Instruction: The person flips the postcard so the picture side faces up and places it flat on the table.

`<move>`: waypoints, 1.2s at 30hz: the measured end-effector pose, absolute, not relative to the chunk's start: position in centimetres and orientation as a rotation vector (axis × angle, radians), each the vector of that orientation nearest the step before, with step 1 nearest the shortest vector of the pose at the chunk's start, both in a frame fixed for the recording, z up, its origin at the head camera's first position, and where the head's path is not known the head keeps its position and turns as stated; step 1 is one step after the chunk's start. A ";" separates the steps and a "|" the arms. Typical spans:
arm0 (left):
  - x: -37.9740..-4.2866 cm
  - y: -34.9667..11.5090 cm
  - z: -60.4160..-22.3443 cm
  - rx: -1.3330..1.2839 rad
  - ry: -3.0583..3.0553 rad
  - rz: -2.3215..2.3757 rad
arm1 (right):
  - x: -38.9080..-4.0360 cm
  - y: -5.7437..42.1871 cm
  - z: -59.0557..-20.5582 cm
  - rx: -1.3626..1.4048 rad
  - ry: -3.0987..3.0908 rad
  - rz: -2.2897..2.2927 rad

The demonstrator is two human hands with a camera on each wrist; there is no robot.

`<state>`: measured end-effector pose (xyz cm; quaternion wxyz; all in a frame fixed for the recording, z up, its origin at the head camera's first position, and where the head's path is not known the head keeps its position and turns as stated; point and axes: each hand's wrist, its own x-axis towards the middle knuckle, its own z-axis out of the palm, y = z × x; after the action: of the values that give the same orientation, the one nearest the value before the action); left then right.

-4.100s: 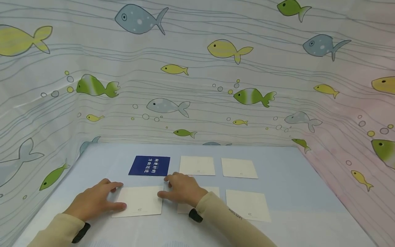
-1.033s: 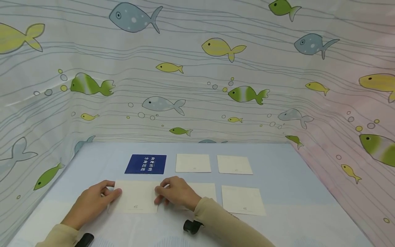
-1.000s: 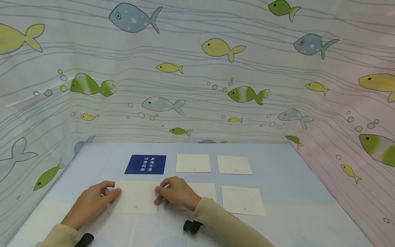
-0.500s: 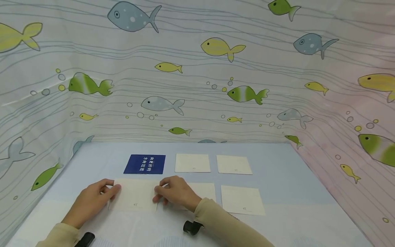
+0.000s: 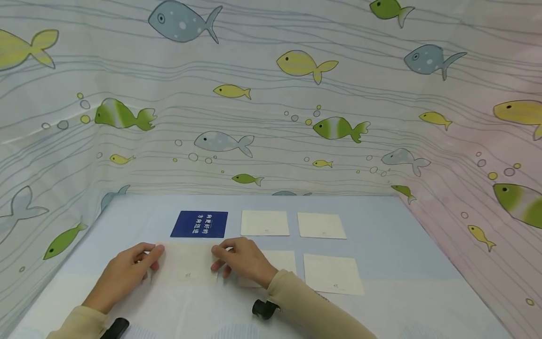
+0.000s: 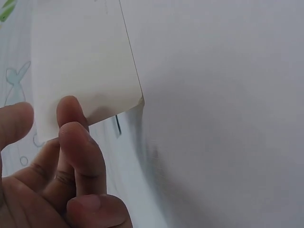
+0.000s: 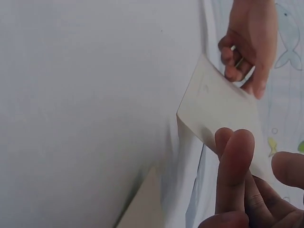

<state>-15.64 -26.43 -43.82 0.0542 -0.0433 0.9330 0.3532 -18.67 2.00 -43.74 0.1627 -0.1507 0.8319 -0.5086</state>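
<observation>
A cream card (image 5: 186, 263) with a small mark near its lower edge is held between my two hands, raised off the table. My left hand (image 5: 120, 275) pinches its left edge, thumb on the upper face. At the right edge, my right hand (image 5: 243, 261) pinches it the same way, other fingers curled beneath. In the left wrist view, the card (image 6: 85, 52) has fingertips under its short edge. The right wrist view shows the card (image 7: 218, 109) slanting, with a gap above the table. Just beyond it lies a dark blue card (image 5: 199, 224) with white characters.
Several more cream cards lie flat on the pale blue table: a back-row card (image 5: 265, 223), another at back right (image 5: 322, 225), a front-right card (image 5: 332, 274), and one partly covered by my right hand (image 5: 281, 261). A fish-printed curtain (image 5: 271, 108) surrounds the table.
Earlier the cream card lay flat with my hands spread at its sides. Both hands have since gripped its edges and lifted it, and over the last second it has risen slightly.
</observation>
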 end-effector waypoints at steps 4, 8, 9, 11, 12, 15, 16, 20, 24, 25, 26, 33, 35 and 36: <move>-15.8 -26.5 -43.7 -0.129 2.835 1.098 | -18.7 2.0 -43.5 -0.435 2.396 -1.442; -15.8 -26.7 -43.7 -0.136 2.823 1.118 | -18.6 2.0 -43.3 -0.449 2.410 -1.429; -15.7 -26.7 -43.7 -0.138 2.818 1.125 | -18.6 2.0 -43.3 -0.452 2.412 -1.427; -15.7 -26.7 -43.7 -0.141 2.811 1.137 | -18.5 2.0 -43.3 -0.459 2.417 -1.418; -15.7 -26.7 -43.6 -0.143 2.804 1.146 | -18.5 2.0 -43.2 -0.461 2.422 -1.410; -15.7 -26.7 -43.5 -0.151 2.802 1.142 | -18.4 2.0 -43.1 -0.472 2.439 -1.391; -15.7 -26.7 -43.4 -0.152 2.805 1.137 | -18.4 2.0 -43.0 -0.478 2.445 -1.384; -15.5 -26.7 -43.1 -0.139 2.818 1.129 | -18.3 1.9 -42.8 -0.502 2.467 -1.366; -15.3 -26.6 -42.9 -0.123 2.837 1.127 | -18.3 1.7 -42.9 -0.517 2.490 -1.354; -15.3 -26.6 -42.9 -0.122 2.842 1.127 | -18.3 1.7 -43.0 -0.520 2.497 -1.352; -15.2 -26.6 -42.9 -0.123 2.843 1.129 | -18.2 1.6 -43.1 -0.521 2.507 -1.348; -14.7 -26.9 -42.8 -0.050 2.889 1.120 | -17.9 1.8 -43.0 -0.574 2.547 -1.328; -14.4 -27.1 -42.6 -0.011 2.901 1.101 | -17.7 1.9 -42.9 -0.581 2.556 -1.318; -14.2 -27.2 -42.6 0.003 2.901 1.098 | -17.6 1.9 -42.8 -0.578 2.559 -1.312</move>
<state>-14.20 -27.16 -42.56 0.0200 0.0009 0.9350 0.3541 -17.56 1.93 -42.80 0.1040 -0.1961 0.8677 -0.4448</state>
